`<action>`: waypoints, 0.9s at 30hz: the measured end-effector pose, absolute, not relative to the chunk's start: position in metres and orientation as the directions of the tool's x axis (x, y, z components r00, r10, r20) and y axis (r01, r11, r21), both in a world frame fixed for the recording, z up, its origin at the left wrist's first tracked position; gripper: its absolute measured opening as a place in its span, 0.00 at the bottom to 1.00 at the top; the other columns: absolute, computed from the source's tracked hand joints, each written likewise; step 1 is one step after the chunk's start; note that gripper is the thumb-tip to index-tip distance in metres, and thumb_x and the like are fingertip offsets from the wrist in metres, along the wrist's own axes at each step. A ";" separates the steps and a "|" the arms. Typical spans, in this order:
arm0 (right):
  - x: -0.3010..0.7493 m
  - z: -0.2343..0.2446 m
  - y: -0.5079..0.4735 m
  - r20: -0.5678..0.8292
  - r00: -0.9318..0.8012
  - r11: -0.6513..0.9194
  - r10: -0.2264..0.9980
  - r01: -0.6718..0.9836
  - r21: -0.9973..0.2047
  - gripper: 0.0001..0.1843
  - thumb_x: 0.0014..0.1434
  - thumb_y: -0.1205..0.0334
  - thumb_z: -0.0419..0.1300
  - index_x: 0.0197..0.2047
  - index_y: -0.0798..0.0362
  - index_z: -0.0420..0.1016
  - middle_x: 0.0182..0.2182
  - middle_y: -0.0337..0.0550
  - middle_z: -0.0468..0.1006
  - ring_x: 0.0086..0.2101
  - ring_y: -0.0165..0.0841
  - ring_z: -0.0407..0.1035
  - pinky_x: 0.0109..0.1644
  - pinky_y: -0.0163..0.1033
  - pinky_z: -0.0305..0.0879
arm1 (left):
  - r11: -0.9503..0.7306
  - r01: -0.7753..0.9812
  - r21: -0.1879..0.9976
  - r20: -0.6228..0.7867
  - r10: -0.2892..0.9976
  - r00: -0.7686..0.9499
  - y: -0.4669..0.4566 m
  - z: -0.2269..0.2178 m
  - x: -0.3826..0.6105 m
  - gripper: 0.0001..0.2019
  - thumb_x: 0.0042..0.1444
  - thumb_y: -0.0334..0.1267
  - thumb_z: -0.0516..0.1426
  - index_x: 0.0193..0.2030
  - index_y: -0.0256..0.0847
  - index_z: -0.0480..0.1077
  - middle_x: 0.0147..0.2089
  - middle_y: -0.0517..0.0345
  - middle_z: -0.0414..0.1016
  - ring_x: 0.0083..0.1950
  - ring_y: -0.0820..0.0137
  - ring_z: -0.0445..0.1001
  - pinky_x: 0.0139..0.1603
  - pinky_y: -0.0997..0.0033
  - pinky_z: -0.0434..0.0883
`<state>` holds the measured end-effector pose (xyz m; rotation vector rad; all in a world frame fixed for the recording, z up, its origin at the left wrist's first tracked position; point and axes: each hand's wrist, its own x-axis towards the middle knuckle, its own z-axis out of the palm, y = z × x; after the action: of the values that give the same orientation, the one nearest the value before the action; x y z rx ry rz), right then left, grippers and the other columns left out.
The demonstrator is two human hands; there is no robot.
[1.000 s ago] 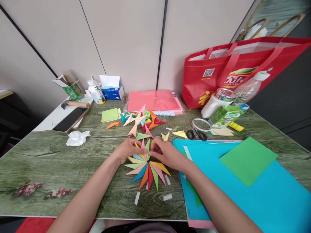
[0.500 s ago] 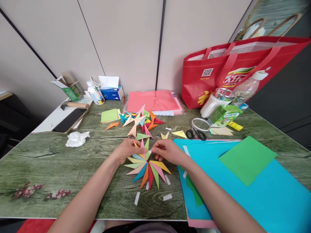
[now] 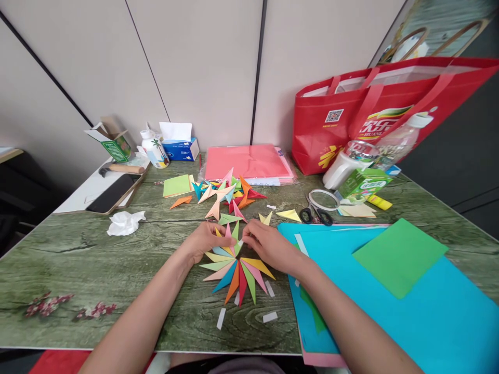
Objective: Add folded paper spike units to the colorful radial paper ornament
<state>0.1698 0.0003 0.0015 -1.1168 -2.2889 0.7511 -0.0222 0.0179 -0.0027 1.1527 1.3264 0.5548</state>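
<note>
A ring of folded paper points in many colours, a paper star (image 3: 242, 278), lies on the table in front of me, with a gap at its upper right. My left hand (image 3: 208, 240) grips its upper points, thumb laid over the pink and green ones. At the green point's edge, my right hand (image 3: 267, 244) pinches a small white strip (image 3: 240, 242), mostly hidden by the fingers. Several white paper strips (image 3: 270, 317) lie below and beside the star. Just beyond my hands is a heap of folded paper pieces (image 3: 228, 192).
Blue paper sheets (image 3: 374, 291) with a green square (image 3: 401, 257) cover the right side. Scissors (image 3: 315, 210), a tape roll (image 3: 323, 199) and a green box (image 3: 362, 185) stand near a red bag (image 3: 331, 130). At left are crumpled tissue (image 3: 126, 223), a phone (image 3: 114, 193) and a hammer (image 3: 122, 169).
My right hand has turned slightly, its fingers curling closer over the white strip beside the green point. My left hand and the star stay in place.
</note>
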 end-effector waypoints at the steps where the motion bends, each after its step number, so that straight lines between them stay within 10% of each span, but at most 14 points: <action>1: 0.169 0.001 0.000 0.173 -0.552 0.517 0.815 0.561 -0.646 0.06 0.62 0.66 0.47 0.32 0.53 0.61 0.32 0.41 0.67 0.31 0.30 0.61 0.34 0.35 0.57 | 0.379 0.291 0.879 -0.448 0.865 0.228 0.018 -0.003 -0.022 0.15 0.30 0.42 0.66 0.22 0.33 0.70 0.16 0.64 0.64 0.16 0.80 0.58 0.16 0.79 0.53; 14: 0.171 0.006 0.000 0.251 -0.574 0.553 0.779 0.441 -0.707 0.07 0.60 0.68 0.48 0.30 0.52 0.61 0.31 0.41 0.66 0.32 0.30 0.62 0.34 0.35 0.59 | 0.389 0.267 0.882 -0.453 0.857 0.245 0.018 -0.003 -0.023 0.14 0.30 0.41 0.66 0.20 0.35 0.69 0.16 0.64 0.65 0.16 0.80 0.58 0.16 0.80 0.52; 27: 0.178 0.004 0.007 -0.069 -0.597 0.131 0.799 0.285 -0.949 0.07 0.60 0.60 0.49 0.31 0.52 0.62 0.26 0.39 0.70 0.27 0.30 0.70 0.30 0.37 0.70 | 0.352 0.317 0.881 -0.435 0.865 0.249 0.016 0.000 -0.020 0.13 0.29 0.40 0.67 0.19 0.35 0.69 0.15 0.65 0.64 0.16 0.81 0.56 0.17 0.79 0.51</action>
<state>0.1780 0.0066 0.0040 -1.0412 -1.9532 1.4746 -0.0200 0.0160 -0.0004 1.2096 1.3191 0.5358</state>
